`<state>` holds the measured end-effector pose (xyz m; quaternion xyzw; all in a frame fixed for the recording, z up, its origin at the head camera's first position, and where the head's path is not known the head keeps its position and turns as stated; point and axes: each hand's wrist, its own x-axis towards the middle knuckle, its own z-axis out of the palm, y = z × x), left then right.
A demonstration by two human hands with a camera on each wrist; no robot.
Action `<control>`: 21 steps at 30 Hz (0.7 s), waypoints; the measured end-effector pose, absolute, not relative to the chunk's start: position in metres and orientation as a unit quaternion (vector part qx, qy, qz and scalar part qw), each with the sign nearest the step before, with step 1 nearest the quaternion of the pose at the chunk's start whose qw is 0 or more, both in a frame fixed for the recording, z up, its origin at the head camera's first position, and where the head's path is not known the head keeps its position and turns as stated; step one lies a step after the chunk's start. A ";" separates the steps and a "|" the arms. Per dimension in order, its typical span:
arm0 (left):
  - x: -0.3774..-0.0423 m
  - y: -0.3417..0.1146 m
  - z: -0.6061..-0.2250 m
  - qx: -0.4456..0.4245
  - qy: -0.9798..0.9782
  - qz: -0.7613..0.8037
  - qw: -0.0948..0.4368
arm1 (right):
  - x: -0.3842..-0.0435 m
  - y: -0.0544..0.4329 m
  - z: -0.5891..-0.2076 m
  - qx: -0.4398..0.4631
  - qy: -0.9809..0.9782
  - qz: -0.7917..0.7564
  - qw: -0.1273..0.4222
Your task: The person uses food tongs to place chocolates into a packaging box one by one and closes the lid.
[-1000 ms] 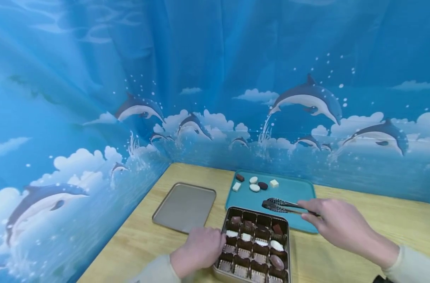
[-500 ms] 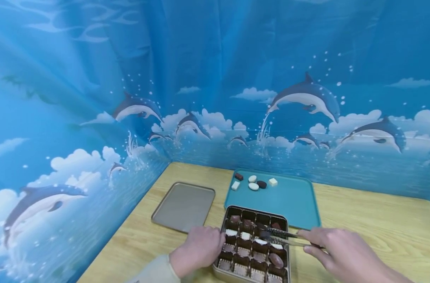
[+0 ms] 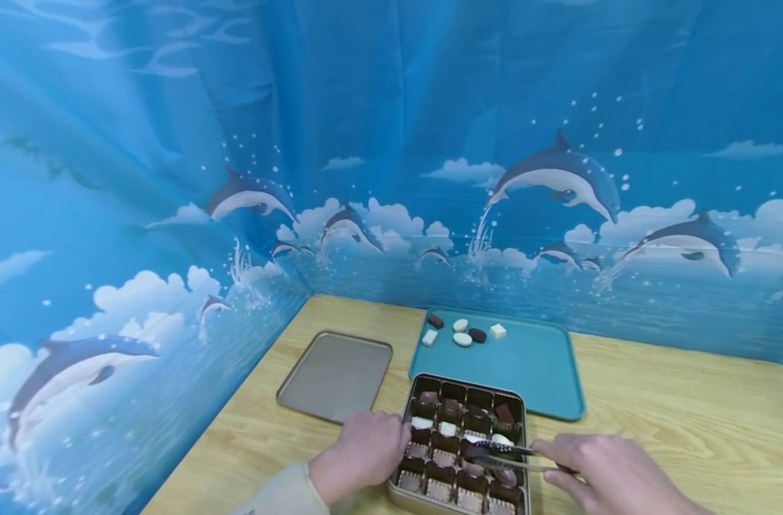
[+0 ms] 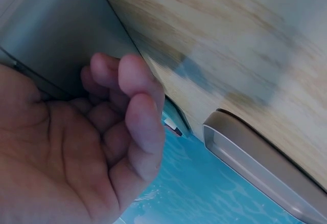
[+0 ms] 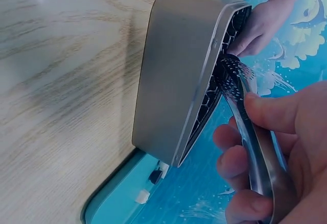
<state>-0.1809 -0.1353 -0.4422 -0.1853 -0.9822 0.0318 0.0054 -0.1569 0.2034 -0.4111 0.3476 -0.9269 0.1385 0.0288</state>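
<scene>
My right hand [image 3: 613, 465] grips metal serving tongs [image 3: 527, 466]. Their perforated dark tips reach into the divided chocolate tin [image 3: 525, 429], over its third row; I cannot tell whether a piece sits between them. Brown chocolates fill the tin's far row, white ones [image 3: 447, 429] the second. An oval brown chocolate [image 3: 506, 477] lies partly behind the tongs at the right side. At the tin's left wall my left hand [image 3: 366, 447] holds the rim. Its bent fingers [image 4: 140, 75] lie by the tin's metal side [image 4: 56, 35] in the left wrist view.
Behind the tin lies a teal tray [image 3: 533, 365] with several white and dark chocolates, among them a dark oval one [image 3: 477, 335]. The tin's flat lid [image 3: 336, 375] rests on the wooden table [image 3: 237, 436] to the left. A dolphin-print curtain [image 3: 391, 143] encloses the back and left.
My right hand has brought the tongs from above the teal tray to the tin, then nearer along it to the third row. My left hand stays on the tin's left rim.
</scene>
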 end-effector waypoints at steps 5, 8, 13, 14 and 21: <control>-0.181 -0.136 -0.443 -0.183 -0.983 0.022 0.005 | -0.158 0.203 -0.411 0.336 -0.931 0.142 0.002; -0.181 -0.136 -0.443 -0.183 -0.983 0.016 0.006 | -0.161 0.203 -0.410 0.322 -0.935 0.145 -0.014; -0.182 -0.136 -0.444 -0.184 -0.983 0.006 0.002 | -0.163 0.201 -0.407 0.295 -0.944 0.149 0.003; -0.182 -0.136 -0.444 -0.185 -0.983 0.007 0.002 | -0.164 0.201 -0.406 0.288 -0.946 0.149 0.014; -0.182 -0.137 -0.447 -0.190 -0.981 0.020 0.013 | -0.176 0.198 -0.399 0.236 -0.954 0.164 0.080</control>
